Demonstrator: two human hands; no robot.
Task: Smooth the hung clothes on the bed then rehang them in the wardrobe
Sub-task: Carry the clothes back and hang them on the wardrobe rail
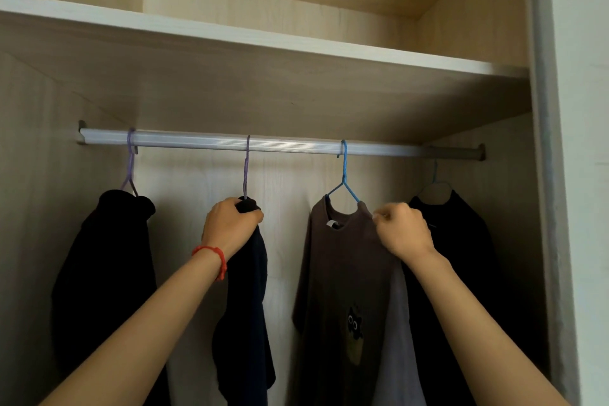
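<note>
Several garments hang on a silver rail (pixel 204 141) inside the wardrobe. My left hand (pixel 230 227) grips the top of a dark navy garment (pixel 247 306) on a purple hanger (pixel 246 168). My right hand (pixel 403 231) pinches the right shoulder of a brown T-shirt (pixel 339 273) with a small cat print, hung on a blue hanger (pixel 343 175). A black garment (pixel 105 273) hangs at the far left on another purple hanger (pixel 130 161). Another black garment (pixel 461 257) hangs at the far right, partly behind my right arm.
A wooden shelf (pixel 263 39) runs across above the rail. The wardrobe's right side panel (pixel 543 175) stands close to the rightmost garment. Bare rail shows between the hangers. A red cord bracelet (pixel 212 257) is on my left wrist.
</note>
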